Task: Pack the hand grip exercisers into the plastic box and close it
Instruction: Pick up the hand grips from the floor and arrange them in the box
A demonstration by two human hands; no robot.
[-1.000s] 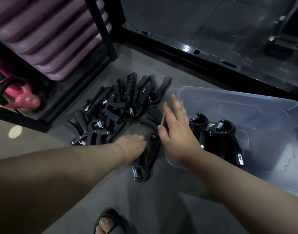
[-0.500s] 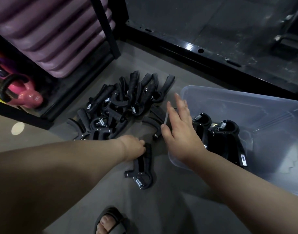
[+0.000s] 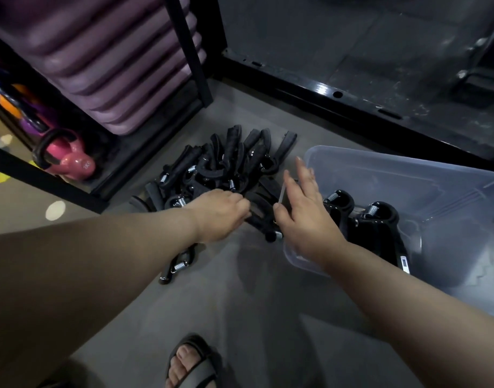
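Floor (image 3: 257, 303): grey, bears everything listed.

Plastic box (image 3: 408, 175): clear, lidless, at right. Two black hand grip exercisers (image 3: 380, 228) lie inside, springs up. No lid in view.

Pile of hand grip exercisers (image 3: 229, 163): black, tangled, just left of the box, handles crossing.

Pink kettlebell (image 3: 69, 161): on the low shelf at far left, well apart.

Right hand (image 3: 304, 208): open, fingers spread, over the box's near-left corner, holding nothing.

Left hand (image 3: 220, 214): fingers curled down at the pile's near edge; whether it grips an exerciser, I cannot tell.

Stray exerciser (image 3: 178, 264): alone, under the left forearm.

Risk: interlocked handles may drag neighbours when one is lifted; the stray piece, hidden by the forearm, may be overlooked.
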